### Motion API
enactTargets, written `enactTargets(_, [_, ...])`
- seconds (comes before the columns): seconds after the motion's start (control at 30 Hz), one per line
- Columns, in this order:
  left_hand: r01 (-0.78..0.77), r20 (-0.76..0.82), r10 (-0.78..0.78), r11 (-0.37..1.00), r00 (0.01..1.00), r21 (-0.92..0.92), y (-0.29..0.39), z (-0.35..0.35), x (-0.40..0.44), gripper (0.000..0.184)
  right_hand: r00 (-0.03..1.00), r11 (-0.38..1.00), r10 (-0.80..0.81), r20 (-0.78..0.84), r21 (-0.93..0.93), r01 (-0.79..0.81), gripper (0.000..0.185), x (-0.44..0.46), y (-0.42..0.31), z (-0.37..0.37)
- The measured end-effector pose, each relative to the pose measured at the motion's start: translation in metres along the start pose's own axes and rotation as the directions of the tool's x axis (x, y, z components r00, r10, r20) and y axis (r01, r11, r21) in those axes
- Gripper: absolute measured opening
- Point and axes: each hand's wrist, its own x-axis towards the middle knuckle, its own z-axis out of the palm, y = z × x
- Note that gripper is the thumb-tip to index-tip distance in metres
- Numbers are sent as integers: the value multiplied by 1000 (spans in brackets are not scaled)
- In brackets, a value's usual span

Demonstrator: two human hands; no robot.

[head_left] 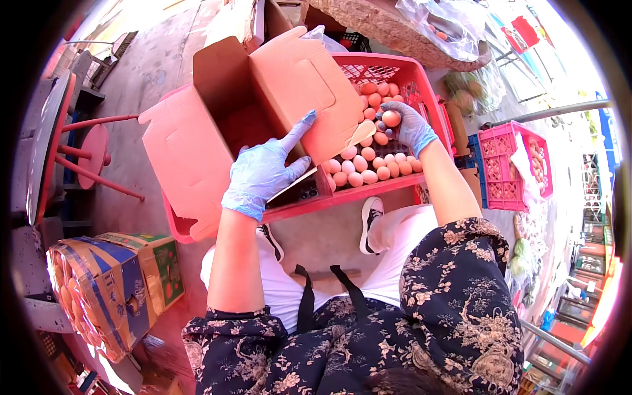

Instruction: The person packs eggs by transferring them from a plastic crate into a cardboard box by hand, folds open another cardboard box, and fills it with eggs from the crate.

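Left hand [266, 172] is spread on the open cardboard box [304, 85], probably steadying it, while the right [409, 126] grips an egg [391, 118] over the red crate [426, 99], upper middle.

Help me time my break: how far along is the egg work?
Seemingly done: the carton is open, flaps spread, at the red crate. In hand: the right hand holds one egg while the left hand touches the carton. Probably left: handling the many loose eggs in the crate and closing the carton. Its inside is too dark to judge, so I cannot say what share is done.
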Motion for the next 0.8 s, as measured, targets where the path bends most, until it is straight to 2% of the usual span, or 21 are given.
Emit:
enactTargets(0.07, [-22,-120,18,999,993,-27,2,5,3,70,1000,1000,-16,-27,-17,16,28,-2,-6,-4])
enactTargets(0.13, [46,-78,-49,998,996,-31,7,5,6,72,999,1000,-8,-46,-13,7,27,6,-9,-22])
enactTargets(0.2, [55,-128,-64,996,990,-73,8,7,6,78,985,996,-43,-166,-87,29,26,3,-13,-35])
enactTargets(0.27, [119,-69,-123,991,990,-63,9,7,8,79,983,989,-44,-181,-145,18,29,8,-13,-56])
enactTargets(0.3, [161,-51,-164,985,985,-59,13,6,8,74,970,980,-48,-239,-197,1,29,11,-15,-65])
enactTargets(0.33, [139,-60,-143,988,988,-61,13,8,8,76,954,969,-55,-296,-247,-21,29,14,-16,-73])
enactTargets(0.4, [108,-82,-113,992,990,-61,8,12,7,80,934,812,-97,-344,-570,-125,28,13,-19,-75])
enactTargets(0.43, [119,-75,-125,990,989,-75,10,9,6,79,948,744,-164,-273,-665,-63,31,37,-7,-101])
enactTargets(0.47, [122,-73,-131,986,989,-117,12,8,8,78,938,621,-131,-320,-765,-174,36,33,-9,-98])
enactTargets(0.53, [134,-60,-149,971,987,-197,14,7,12,76,908,524,-1,-420,-773,-357,45,32,-9,-88])
enactTargets(0.6, [124,-85,-142,973,986,-194,16,8,14,74,895,587,20,-445,-719,-371,51,35,7,-77])
enactTargets(0.63, [115,-105,-137,974,985,-195,16,9,14,74,910,562,26,-414,-747,-356,53,46,13,-82])
enactTargets(0.73, [119,-119,-149,966,982,-230,21,9,15,74,870,739,104,-481,-548,-392,52,54,20,-71])
enactTargets(0.77, [125,-116,-158,961,981,-247,22,9,16,74,890,736,131,-436,-559,-382,54,55,16,-75])
enactTargets(0.8, [126,-116,-159,961,980,-247,21,9,16,74,873,808,208,-442,-426,-408,56,64,19,-80])
